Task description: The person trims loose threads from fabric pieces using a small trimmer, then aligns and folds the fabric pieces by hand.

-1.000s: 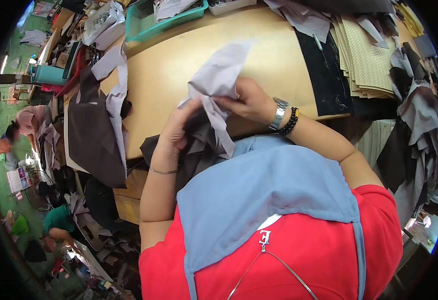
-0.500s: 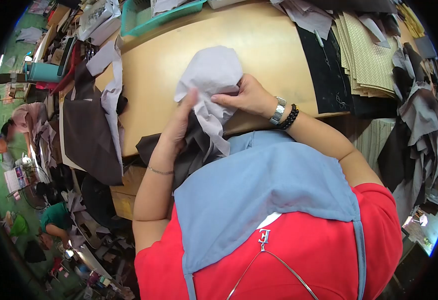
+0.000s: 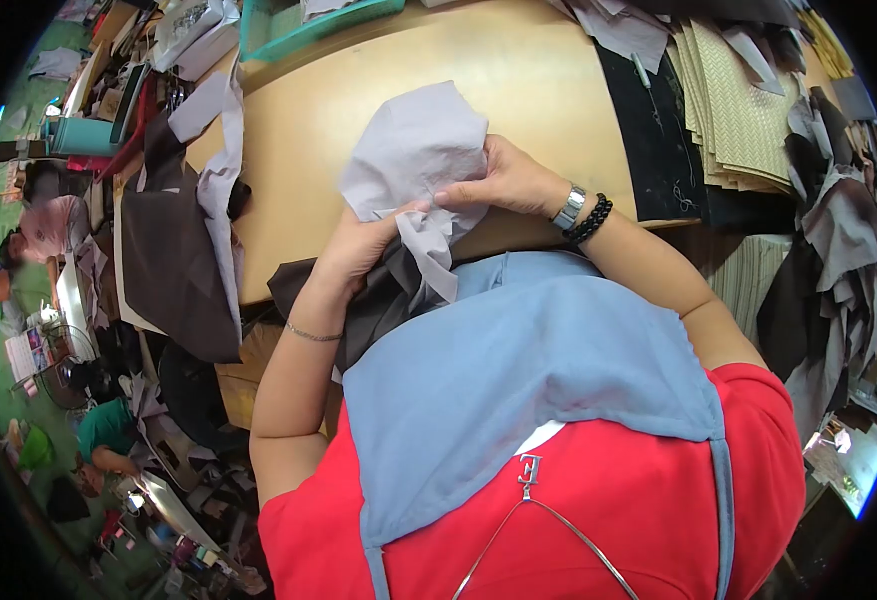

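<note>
A light grey-lilac cloth (image 3: 408,140) is spread above the near edge of the table, with a gathered tail hanging toward my lap. My left hand (image 3: 366,240) pinches its lower part between thumb and fingers. From the right, my right hand (image 3: 508,180) grips the same cloth, thumb on top and close to the left thumb; its other fingers are partly hidden behind the fabric. Dark brown cloth (image 3: 383,300) lies bunched under my left wrist, over the table edge and my lap.
The wooden table (image 3: 558,100) carries a teal basket (image 3: 318,35) at the back and dark cloth (image 3: 178,260) over its left edge. Right stand a black mat (image 3: 658,140), yellowish textured sheets (image 3: 733,110) and hanging scraps (image 3: 843,240). Two people (image 3: 53,225) work at far left.
The light cloth has opened out from a narrow fold and shifted left. My left hand has moved slightly down and left, and has closed on the cloth again; the right hand keeps hold.
</note>
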Available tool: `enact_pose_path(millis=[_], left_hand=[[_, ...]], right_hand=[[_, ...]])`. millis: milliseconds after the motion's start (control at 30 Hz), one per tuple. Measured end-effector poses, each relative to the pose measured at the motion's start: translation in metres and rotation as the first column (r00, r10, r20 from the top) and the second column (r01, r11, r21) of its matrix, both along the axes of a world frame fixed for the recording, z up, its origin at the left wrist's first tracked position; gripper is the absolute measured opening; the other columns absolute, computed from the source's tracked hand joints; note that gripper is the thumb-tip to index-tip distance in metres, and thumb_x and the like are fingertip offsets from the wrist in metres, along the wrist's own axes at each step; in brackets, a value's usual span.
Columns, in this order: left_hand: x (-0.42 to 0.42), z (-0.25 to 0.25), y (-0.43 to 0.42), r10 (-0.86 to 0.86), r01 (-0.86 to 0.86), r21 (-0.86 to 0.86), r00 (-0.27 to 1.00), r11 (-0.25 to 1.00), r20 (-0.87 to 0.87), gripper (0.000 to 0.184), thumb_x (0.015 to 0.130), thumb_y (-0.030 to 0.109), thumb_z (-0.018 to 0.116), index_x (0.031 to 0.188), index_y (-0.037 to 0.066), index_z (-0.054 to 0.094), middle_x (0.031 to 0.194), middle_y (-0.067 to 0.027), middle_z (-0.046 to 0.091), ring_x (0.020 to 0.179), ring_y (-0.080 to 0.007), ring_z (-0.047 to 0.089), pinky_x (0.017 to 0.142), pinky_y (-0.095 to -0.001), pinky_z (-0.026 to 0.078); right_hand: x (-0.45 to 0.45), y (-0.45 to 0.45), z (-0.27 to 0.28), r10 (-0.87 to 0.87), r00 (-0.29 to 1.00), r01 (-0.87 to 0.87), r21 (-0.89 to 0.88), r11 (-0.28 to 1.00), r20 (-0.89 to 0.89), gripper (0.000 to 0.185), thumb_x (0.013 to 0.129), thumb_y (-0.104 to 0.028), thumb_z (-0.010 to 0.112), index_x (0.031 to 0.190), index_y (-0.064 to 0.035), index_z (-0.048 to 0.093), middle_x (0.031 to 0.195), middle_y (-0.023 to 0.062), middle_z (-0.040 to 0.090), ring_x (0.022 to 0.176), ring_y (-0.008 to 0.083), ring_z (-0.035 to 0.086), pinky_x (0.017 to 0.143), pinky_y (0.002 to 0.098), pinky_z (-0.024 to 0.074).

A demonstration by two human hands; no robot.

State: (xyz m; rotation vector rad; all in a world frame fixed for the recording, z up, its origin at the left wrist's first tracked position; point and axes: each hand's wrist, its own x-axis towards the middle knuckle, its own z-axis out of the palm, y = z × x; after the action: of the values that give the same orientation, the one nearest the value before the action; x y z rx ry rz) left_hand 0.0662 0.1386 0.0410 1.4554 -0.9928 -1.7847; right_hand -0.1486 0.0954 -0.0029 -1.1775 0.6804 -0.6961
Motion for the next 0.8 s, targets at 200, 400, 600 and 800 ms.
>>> enact_pose_path(millis=[200,400,600,800], left_hand=[[0.004,-0.011,-0.002,-0.026,0.03,-0.154,0.999,0.988,0.024,0.071,0.077,0.011,0.082,0.136,-0.003,0.045,0.129,-0.0109,0.057,0.116,-0.0202,0.056,0.098,-0.033,0.047],[0.006,-0.008,0.002,0.002,0.003,-0.15,0.999,0.989,0.033,0.071,0.076,0.011,0.082,0.135,-0.003,0.046,0.128,-0.0107,0.058,0.116,-0.0211,0.056,0.097,-0.033,0.046],[0.008,-0.006,-0.001,-0.001,0.007,-0.087,0.998,0.996,0.064,0.068,0.077,0.013,0.082,0.133,-0.003,0.048,0.125,-0.0099,0.06,0.114,-0.0197,0.057,0.096,-0.0326,0.047],[0.0,-0.008,-0.004,-0.108,0.111,-0.057,0.993,0.992,0.043,0.056,0.082,0.015,0.079,0.129,-0.002,0.054,0.117,-0.0076,0.064,0.106,-0.0164,0.061,0.091,-0.0302,0.049]], right_hand=[[-0.002,-0.001,-0.004,-0.046,0.999,0.046,0.032,0.998,0.014,0.063,0.079,-0.013,0.082,0.133,-0.0002,0.051,0.125,0.0075,0.063,0.113,0.014,0.059,0.101,0.0311,0.0457],[-0.004,-0.003,-0.008,-0.036,0.999,0.036,0.02,0.999,0.034,0.066,0.079,-0.013,0.082,0.134,0.0003,0.049,0.127,0.0076,0.061,0.114,0.0138,0.058,0.102,0.0305,0.0446],[-0.004,-0.001,-0.007,-0.066,0.995,0.062,0.047,0.997,0.076,0.073,0.076,-0.015,0.085,0.135,0.0019,0.045,0.132,0.0114,0.057,0.121,0.0177,0.054,0.104,0.0327,0.0428],[-0.002,0.002,-0.004,-0.057,0.998,0.057,-0.021,0.998,0.001,0.074,0.077,-0.016,0.084,0.137,0.0014,0.044,0.133,0.0119,0.057,0.121,0.0183,0.054,0.104,0.0333,0.0431]])
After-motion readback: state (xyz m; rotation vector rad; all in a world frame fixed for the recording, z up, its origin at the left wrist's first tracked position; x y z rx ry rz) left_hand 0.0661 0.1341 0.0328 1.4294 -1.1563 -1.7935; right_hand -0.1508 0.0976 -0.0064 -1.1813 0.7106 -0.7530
